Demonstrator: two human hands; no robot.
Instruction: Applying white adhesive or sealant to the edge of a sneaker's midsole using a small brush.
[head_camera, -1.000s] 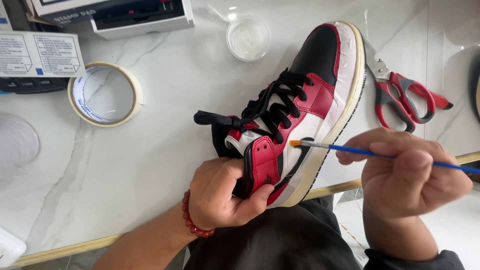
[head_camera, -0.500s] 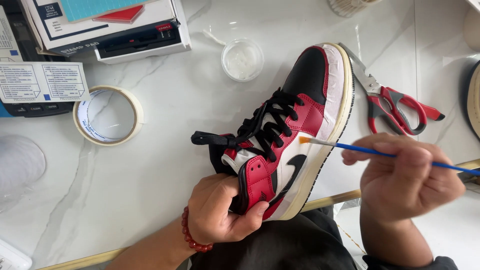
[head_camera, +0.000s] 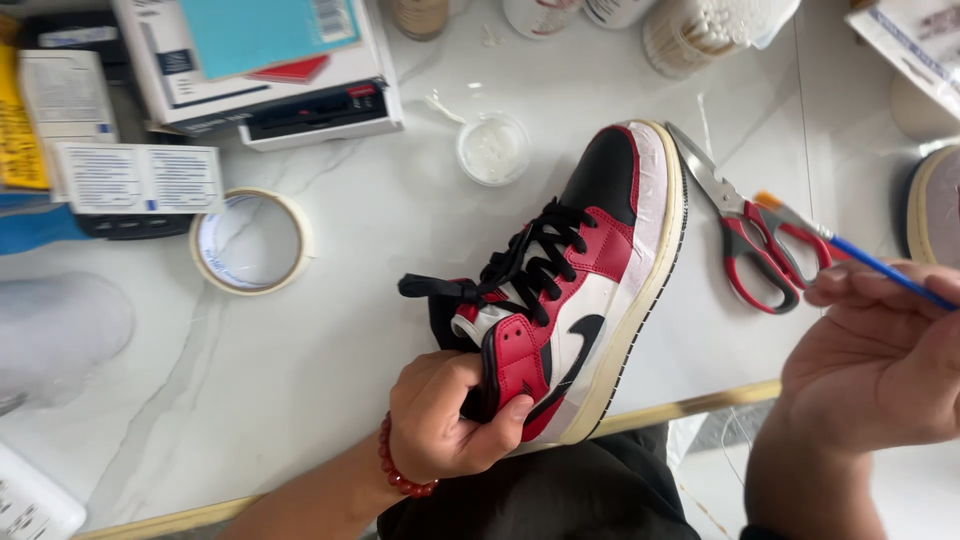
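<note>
While the left hand (head_camera: 450, 420) kept its grip closed around the heel collar of the red, black and white high-top sneaker (head_camera: 575, 290), the right hand (head_camera: 880, 365) had drawn away from the shoe to the right. Its fingers were pinched on a thin blue-handled paintbrush (head_camera: 850, 250), and the orange bristle tip, which one second before was touching the white side panel, now hung above the red-handled scissors (head_camera: 760, 240). The sneaker lay on its side on the white marble table (head_camera: 300, 350), its toe near the small dish of white paste (head_camera: 492, 150). I judge that the stroke on the panel was interrupted, perhaps to load the brush again.
</note>
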